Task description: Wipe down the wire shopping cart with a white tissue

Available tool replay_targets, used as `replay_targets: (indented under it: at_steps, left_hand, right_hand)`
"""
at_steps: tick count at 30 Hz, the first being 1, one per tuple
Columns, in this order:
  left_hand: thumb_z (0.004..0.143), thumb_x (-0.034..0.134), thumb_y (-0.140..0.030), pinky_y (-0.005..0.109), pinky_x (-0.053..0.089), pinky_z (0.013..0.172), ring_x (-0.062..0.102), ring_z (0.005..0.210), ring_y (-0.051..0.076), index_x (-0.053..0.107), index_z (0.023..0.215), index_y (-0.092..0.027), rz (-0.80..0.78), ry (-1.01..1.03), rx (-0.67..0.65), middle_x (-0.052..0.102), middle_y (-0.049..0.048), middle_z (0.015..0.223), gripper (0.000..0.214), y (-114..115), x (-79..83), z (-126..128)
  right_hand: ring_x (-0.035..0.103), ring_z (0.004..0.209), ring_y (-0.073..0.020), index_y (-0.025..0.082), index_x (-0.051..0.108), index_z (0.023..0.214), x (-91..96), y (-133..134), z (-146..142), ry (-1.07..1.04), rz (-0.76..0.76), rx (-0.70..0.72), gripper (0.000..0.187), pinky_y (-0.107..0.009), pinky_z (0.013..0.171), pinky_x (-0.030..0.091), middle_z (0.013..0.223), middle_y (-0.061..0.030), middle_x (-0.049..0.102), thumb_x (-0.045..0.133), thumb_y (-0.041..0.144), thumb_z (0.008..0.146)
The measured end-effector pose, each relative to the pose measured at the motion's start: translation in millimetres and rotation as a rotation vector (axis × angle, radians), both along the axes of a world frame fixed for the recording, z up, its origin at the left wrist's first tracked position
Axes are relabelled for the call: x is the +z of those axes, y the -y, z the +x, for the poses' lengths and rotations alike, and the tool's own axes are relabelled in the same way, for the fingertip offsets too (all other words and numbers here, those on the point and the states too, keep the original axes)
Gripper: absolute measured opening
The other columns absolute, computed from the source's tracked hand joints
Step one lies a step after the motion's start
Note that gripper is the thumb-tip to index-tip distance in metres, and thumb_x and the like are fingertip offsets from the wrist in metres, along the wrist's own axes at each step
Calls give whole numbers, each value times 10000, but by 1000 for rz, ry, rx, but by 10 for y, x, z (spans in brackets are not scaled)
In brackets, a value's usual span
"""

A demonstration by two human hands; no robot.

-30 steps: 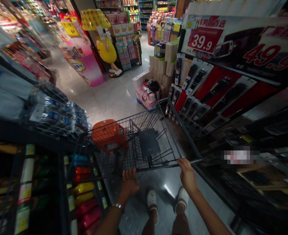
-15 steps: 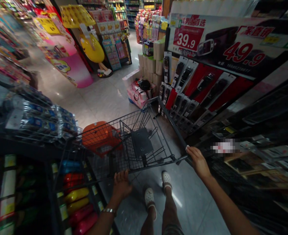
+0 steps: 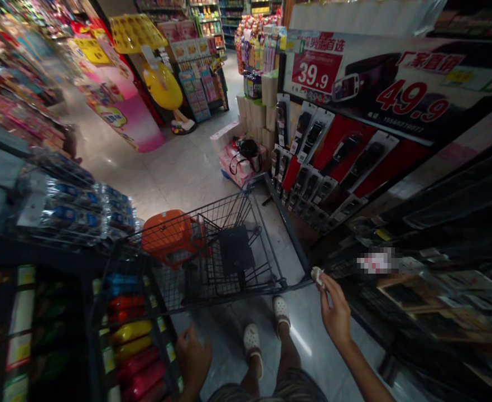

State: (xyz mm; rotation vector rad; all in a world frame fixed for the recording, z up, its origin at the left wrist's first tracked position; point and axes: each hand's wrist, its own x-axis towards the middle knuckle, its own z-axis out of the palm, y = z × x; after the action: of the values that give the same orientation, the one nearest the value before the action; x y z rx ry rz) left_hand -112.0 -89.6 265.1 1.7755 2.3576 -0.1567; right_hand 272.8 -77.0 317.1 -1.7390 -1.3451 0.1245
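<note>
A dark wire shopping cart (image 3: 266, 287) stands in front of me, its handle bar running up along the right side. Between the fingertips of my right hand (image 3: 337, 312) is a crumpled white tissue (image 3: 317, 276), close to the lower end of that bar but apart from it. My left hand (image 3: 193, 357) is off the cart, below its near edge and beside the shelf. Motion smears its fingers, and I see nothing in it. An orange plastic thing shaped like a stool (image 3: 166, 234) shows through the mesh at the cart's left.
Packaged razors or clippers (image 3: 313, 134) hang on a red rack at the right, beneath a price sign (image 3: 380, 72). Colored packs (image 3: 135, 332) fill a low shelf at the left. Pink tissue packs with a black bag (image 3: 248, 148) sit beyond the cart. My feet wear white clogs (image 3: 252, 339).
Both hands have come away from the cart. My left hand has dropped down and left; my right hand has drawn down off the bar, with the white tissue showing in its fingers.
</note>
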Motion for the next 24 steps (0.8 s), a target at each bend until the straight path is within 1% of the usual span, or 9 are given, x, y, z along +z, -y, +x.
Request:
replay_targets:
  at_steps: [3,6,10,14,15,17,19,21,24]
  left_hand:
    - [726,463,-123,436,439,981,528,1106,275,505,1206,-99,68,200,-46,495,154,1158,482,240,-17,198]
    - [724,423,-66,455,413,1034,480,1187,261,495,1205,-131,95,424,-153,452,134,1208,491,246,17,600]
    - [713,414,-52,442,393,1069,469,1221,230,482,1242,-166,67,543,-273,449,112,1252,545,-54,129,1277]
    - [679,437,-49,409,322,1131,373,1325,206,415,1339,-210,16,658,-458,416,87,1389,679,-417,332,1900]
    - [665,443,-46,402,289,1151,336,1354,198,395,1358,-221,0,676,-500,398,70,1423,717,-490,386,2024]
    - [655,439,-43,452,213,1179,243,1408,220,355,1385,-180,-104,674,-652,353,91,1476,747,-607,479,2211]
    - [671,445,-56,461,179,1186,238,1413,224,404,1341,-153,-178,672,-733,423,105,1430,678,-687,540,2311]
    - [713,447,-84,446,170,1184,282,1392,214,479,1254,-156,-217,671,-758,516,105,1336,547,-736,571,2339]
    - [754,453,-115,440,177,1175,329,1363,213,529,1161,-160,-255,656,-764,568,111,1259,417,-765,591,2326]
  right_hand:
    - [611,1126,-239,197,649,1182,26,-132,39,-80,-87,95,335,-430,993,493,1212,-123,646,472,332,932]
    - [578,1187,-253,204,648,1200,23,-219,98,-137,-221,235,371,-456,1032,462,1272,-118,618,465,380,930]
    - [480,1294,-230,239,557,1311,41,-185,204,-151,-312,401,397,-463,1083,408,1385,-85,526,403,290,949]
    - [471,1301,-209,279,566,1296,55,-253,274,-138,-307,494,404,-464,1084,411,1373,-58,539,385,214,941]
    - [476,1297,-208,281,572,1289,52,-315,281,-133,-301,513,402,-466,1081,416,1362,-56,550,389,207,939]
    - [490,1286,-212,277,584,1277,39,-493,291,-121,-286,547,395,-468,1070,429,1338,-59,572,401,205,934]
    - [498,1279,-216,266,601,1260,18,-729,305,-106,-262,565,388,-467,1063,435,1322,-66,585,402,207,932]
    - [501,1276,-217,249,619,1241,-10,-1007,329,-83,-239,584,388,-463,1063,435,1307,-73,597,390,206,930]
    - [501,1275,-208,233,632,1224,-54,-1472,367,-48,-215,620,399,-453,1073,424,1301,-74,602,374,198,922]
